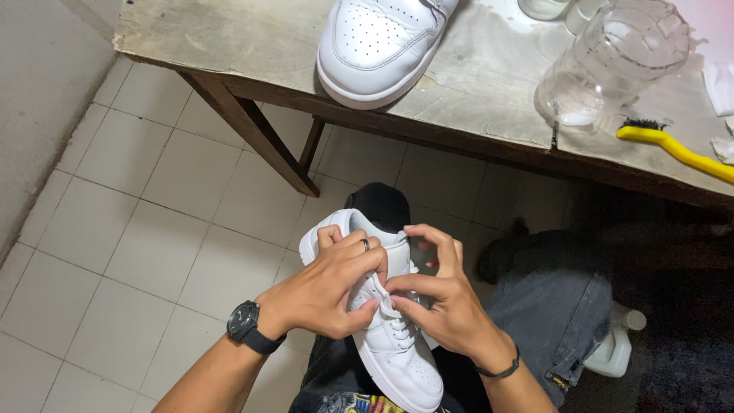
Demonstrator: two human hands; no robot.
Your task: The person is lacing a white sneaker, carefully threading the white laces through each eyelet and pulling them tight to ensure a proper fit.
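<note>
Our left hand and right hand are curled close together on a white shoe in our lap. The fingers of both pinch its white lace. Above that shoe, another white shoe sits on the wooden table, near a clear jug and yellow brush.
</note>
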